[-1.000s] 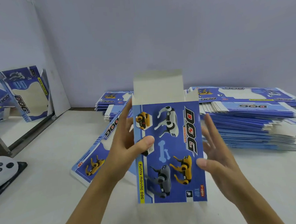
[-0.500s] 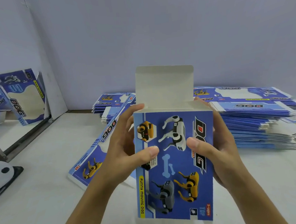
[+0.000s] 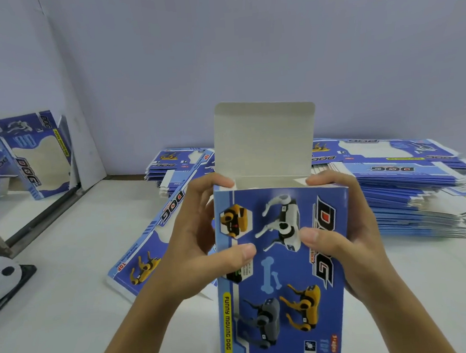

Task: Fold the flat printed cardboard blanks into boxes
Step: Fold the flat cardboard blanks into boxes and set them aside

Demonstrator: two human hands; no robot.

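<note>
A blue printed box (image 3: 281,277) with toy dogs and the word DOG is held upright in front of me, squared up, its white top lid flap (image 3: 265,139) standing open. My left hand (image 3: 200,238) grips the box's left side, thumb on the front panel and fingertips over the top left edge. Gripping the right side is my right hand (image 3: 347,232), its thumb on the front and its fingertips curled over the top right edge. A flat blank (image 3: 151,241) lies on the table behind my left hand.
Stacks of flat blue blanks (image 3: 407,193) lie along the back and right of the white table (image 3: 71,309). Folded boxes (image 3: 39,152) lean at the far left behind a metal rail. A white and black device (image 3: 3,277) sits at the left edge.
The box went from a flattened sleeve to a squared-up box and came closer to me. My right hand closed on its right side, and both hands' fingertips moved over the top edges.
</note>
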